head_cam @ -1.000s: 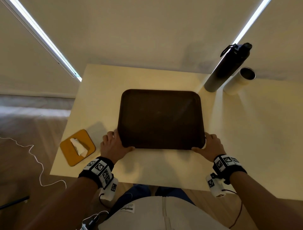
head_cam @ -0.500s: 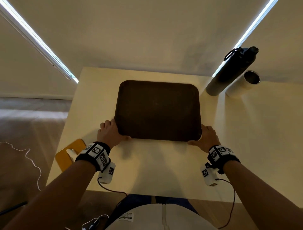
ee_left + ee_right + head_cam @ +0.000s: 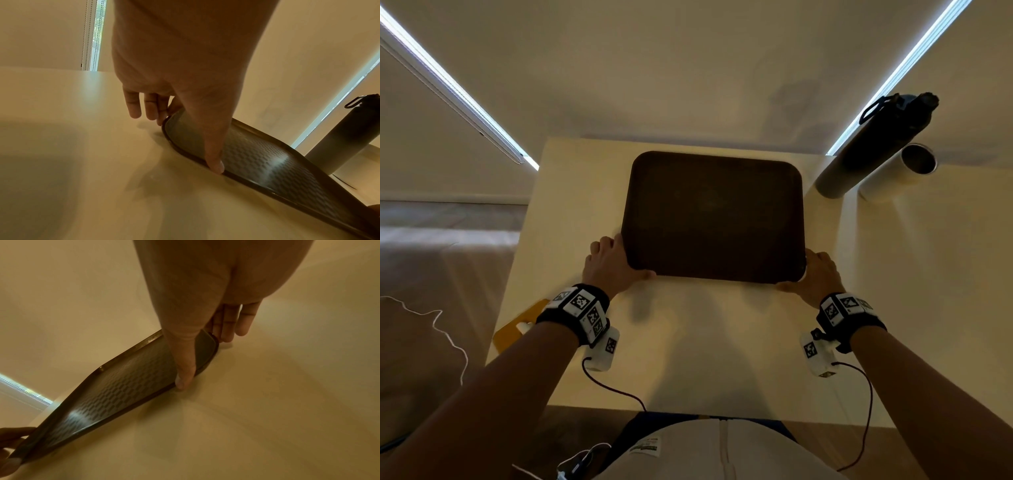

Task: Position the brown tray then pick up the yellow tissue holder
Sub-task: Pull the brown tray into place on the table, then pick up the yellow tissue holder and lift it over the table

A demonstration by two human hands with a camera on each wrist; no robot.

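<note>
The brown tray (image 3: 715, 216) lies flat on the pale table (image 3: 722, 349), towards its far edge. My left hand (image 3: 609, 263) frames its near left corner: the thumb (image 3: 213, 162) lies along the near rim and straight fingers (image 3: 150, 110) touch the left side. At the near right corner my right hand (image 3: 815, 277) does the same, with its thumb (image 3: 185, 374) on the near rim and fingers (image 3: 230, 327) beside the corner. The yellow tissue holder (image 3: 517, 329), with white tissue showing, sits at the table's near left edge, partly hidden behind my left wrist.
A tall dark bottle (image 3: 876, 147) and a pale open cup (image 3: 904, 171) stand at the far right, close to the tray's far right corner. A white cable (image 3: 448, 332) lies on the floor to the left. Bare tabletop stretches between the tray and me.
The tray has slid away from me towards the far edge, with both hands following at its near corners. My left wrist now covers more of the tissue holder.
</note>
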